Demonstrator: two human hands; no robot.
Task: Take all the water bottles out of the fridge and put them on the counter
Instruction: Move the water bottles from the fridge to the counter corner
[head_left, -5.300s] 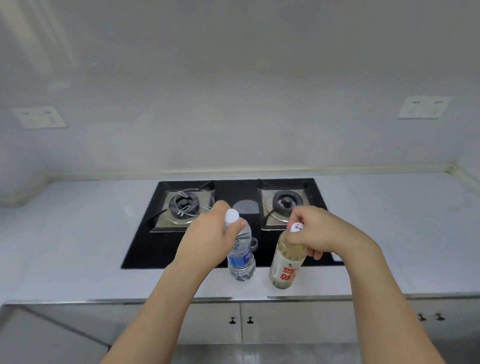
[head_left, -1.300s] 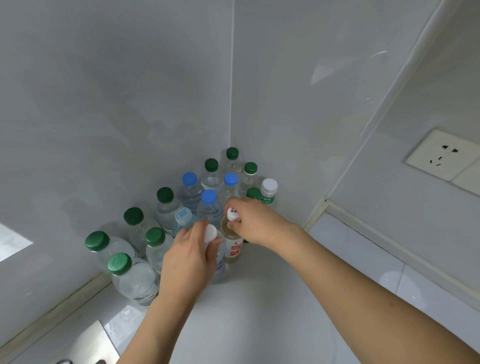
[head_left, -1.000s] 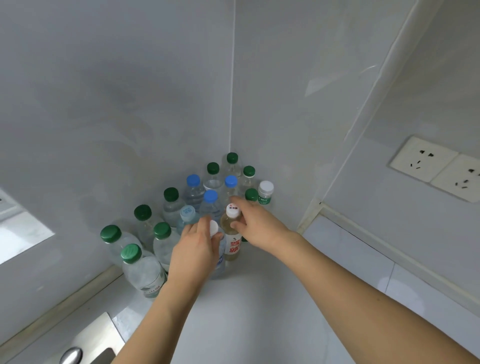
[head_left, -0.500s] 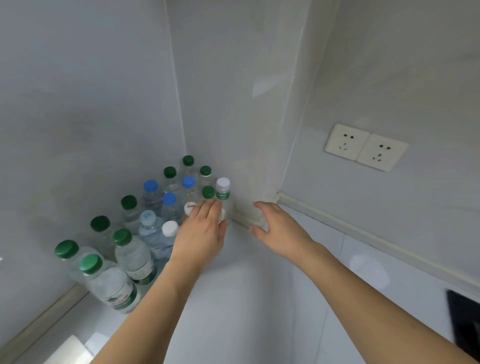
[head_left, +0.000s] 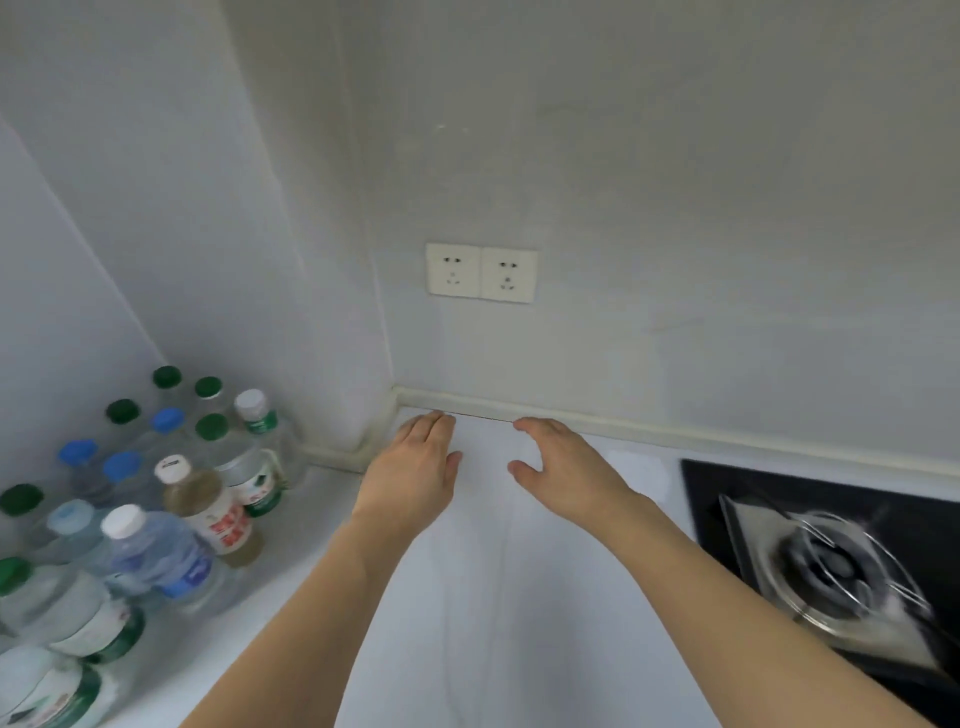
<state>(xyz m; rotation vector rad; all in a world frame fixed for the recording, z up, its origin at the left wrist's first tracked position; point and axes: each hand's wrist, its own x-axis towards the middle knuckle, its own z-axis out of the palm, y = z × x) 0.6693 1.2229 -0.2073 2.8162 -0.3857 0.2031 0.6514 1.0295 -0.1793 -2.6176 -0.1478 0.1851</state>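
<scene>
The water bottles (head_left: 156, 499) stand packed close together in the corner of the table (head_left: 467, 623), on our left. If we bump one with an arm, many could fall like dominoes. The stove (head_left: 831, 566) sits near on our right. Our left hand (head_left: 410, 470) and right hand (head_left: 561, 470) are both open with flat fingers, holding nothing, just above the table.

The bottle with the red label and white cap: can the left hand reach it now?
Probably yes. The left hand is open and empty, and the bottle with the red label stands at the cluster's near edge, nothing between them.
</scene>
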